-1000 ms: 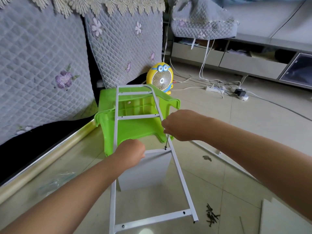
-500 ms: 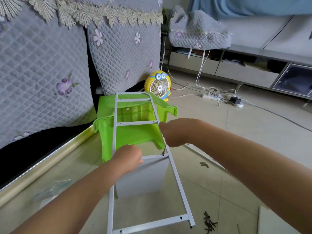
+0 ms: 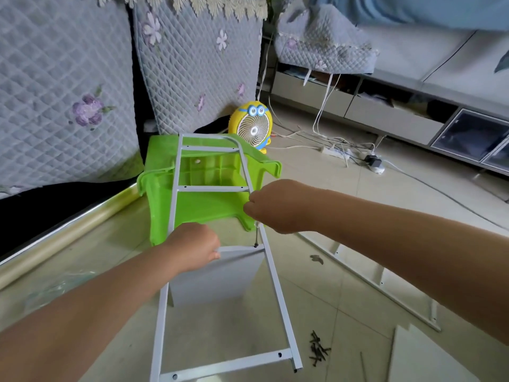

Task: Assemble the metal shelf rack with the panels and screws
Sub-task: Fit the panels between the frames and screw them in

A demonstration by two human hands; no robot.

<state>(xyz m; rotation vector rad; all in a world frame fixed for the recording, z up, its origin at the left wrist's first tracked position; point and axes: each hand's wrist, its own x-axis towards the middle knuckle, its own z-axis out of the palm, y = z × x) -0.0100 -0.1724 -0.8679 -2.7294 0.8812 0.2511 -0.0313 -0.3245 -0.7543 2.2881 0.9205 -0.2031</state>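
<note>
Since the earlier frames little is changed: the left grip (image 3: 192, 248) is kept on the white rectangular panel (image 3: 214, 274), and the thin tool shaft (image 3: 256, 235) is still held upright on the dark screw (image 3: 255, 246).

At the left, grey quilted flowered covers (image 3: 68, 92) are seen above a beige tiled floor (image 3: 344, 202). A green plastic stool (image 3: 206, 205) is laid on its side, and the white metal ladder-shaped frame (image 3: 275, 285) is leaned on it. A yellow cartoon fan (image 3: 253, 128) is stood behind. Loose dark screws (image 3: 318, 348) are heaped just right of the frame's foot, and a second white frame (image 3: 385, 288) is laid flat further right. A low grey cabinet (image 3: 385, 119) is set along the far wall.

The left grip is curled over the panel's top edge, with the panel held on edge inside the frame, under a rung. The right grip (image 3: 272, 208) is closed round the tool's top, knuckles up; the shaft is dropped to the screw at the rung's right end.
</note>
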